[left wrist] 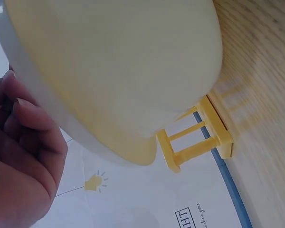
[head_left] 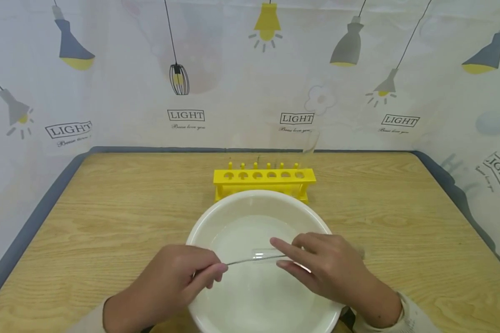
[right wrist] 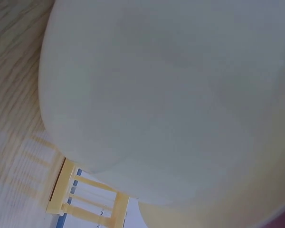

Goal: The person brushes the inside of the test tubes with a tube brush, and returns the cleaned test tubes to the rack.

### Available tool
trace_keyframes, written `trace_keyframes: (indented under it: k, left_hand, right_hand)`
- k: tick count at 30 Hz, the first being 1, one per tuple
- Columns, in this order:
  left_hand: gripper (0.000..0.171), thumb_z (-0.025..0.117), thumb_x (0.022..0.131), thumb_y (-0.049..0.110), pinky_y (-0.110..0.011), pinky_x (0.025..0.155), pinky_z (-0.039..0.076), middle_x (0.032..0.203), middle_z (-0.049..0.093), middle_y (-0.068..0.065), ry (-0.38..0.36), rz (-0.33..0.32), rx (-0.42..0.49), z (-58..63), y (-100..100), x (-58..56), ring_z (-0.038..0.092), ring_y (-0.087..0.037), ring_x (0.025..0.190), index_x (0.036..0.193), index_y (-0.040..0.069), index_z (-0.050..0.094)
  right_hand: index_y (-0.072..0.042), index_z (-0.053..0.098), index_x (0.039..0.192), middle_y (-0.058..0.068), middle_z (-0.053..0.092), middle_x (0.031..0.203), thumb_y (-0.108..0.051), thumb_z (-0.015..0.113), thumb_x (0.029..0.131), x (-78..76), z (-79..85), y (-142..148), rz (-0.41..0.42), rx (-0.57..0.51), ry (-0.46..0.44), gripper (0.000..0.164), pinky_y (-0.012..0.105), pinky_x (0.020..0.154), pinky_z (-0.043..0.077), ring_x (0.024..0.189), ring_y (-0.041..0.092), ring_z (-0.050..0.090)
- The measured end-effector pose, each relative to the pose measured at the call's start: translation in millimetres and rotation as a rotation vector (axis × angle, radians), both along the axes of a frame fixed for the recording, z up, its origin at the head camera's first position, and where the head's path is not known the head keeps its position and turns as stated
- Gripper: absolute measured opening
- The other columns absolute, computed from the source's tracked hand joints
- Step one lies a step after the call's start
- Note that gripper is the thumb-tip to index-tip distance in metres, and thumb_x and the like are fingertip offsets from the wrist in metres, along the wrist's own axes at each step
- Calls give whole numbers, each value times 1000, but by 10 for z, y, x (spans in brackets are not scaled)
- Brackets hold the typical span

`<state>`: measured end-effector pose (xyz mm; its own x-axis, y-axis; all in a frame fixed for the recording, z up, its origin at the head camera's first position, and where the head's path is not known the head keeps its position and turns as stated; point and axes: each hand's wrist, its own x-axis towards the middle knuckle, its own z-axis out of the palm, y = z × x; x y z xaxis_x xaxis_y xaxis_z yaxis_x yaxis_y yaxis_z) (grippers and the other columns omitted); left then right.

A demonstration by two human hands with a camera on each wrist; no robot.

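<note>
My left hand (head_left: 179,273) pinches the twisted wire handle (head_left: 241,262) of a thin brush between thumb and curled fingers. The wire runs rightward into the mouth of a clear glass test tube (head_left: 258,254). My right hand (head_left: 327,263) holds this tube between thumb and fingers, index finger fairly straight; the hand hides most of the tube. A small brownish patch shows just past the right hand's far side. Both hands are over a white basin (head_left: 258,196) of water. In the left wrist view, my left hand's curled fingers appear beside the basin's rim.
Behind the basin stands a yellow test tube rack (head_left: 264,176) with a row of holes and pegs. Another clear test tube (head_left: 310,143) leans in its right end. The wooden table (head_left: 121,199) ends at a curtain (head_left: 241,92) printed with lamps.
</note>
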<state>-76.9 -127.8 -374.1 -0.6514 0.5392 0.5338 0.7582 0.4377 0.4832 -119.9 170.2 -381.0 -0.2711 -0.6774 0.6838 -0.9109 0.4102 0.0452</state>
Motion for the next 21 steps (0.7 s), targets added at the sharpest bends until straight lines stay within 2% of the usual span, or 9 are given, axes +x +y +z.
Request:
trace_keyframes:
  k: [5, 9, 12, 21]
  left_hand:
    - [29, 55, 104, 29, -1, 56, 32, 64, 55, 16, 148, -12, -26, -42, 7, -36, 39, 9, 58, 79, 21, 65]
    - [35, 49, 106, 32, -4, 56, 34, 64, 53, 16, 290, -3, -56, -34, 7, -70, 41, 5, 58, 77, 21, 66]
    - [36, 49, 106, 31, -7, 55, 36, 64, 53, 14, 363, -2, -74, -22, -5, -95, 43, 2, 57, 76, 20, 65]
    - [39, 50, 106, 30, -9, 52, 37, 62, 52, 12, 470, -3, -76, 31, -74, -137, 43, 0, 55, 71, 18, 61]
  right_hand:
    - [-13, 70, 123, -8, 61, 73, -36, 50, 105, 12, -1, 26, 42, 32, -80, 35, 10, 50, 36, 53, 1, 44]
    - [-12, 68, 125, -10, 59, 72, -36, 48, 106, 5, 1, 58, 75, 44, -136, 37, 7, 52, 32, 52, -1, 39]
    - [-12, 67, 127, -11, 56, 72, -36, 46, 107, -5, 10, 85, 88, 56, -164, 38, 6, 53, 31, 53, -3, 36]
    - [-14, 65, 131, -13, 55, 73, -39, 43, 107, -9, 55, 145, 79, 110, -275, 40, 5, 56, 33, 56, -5, 34]
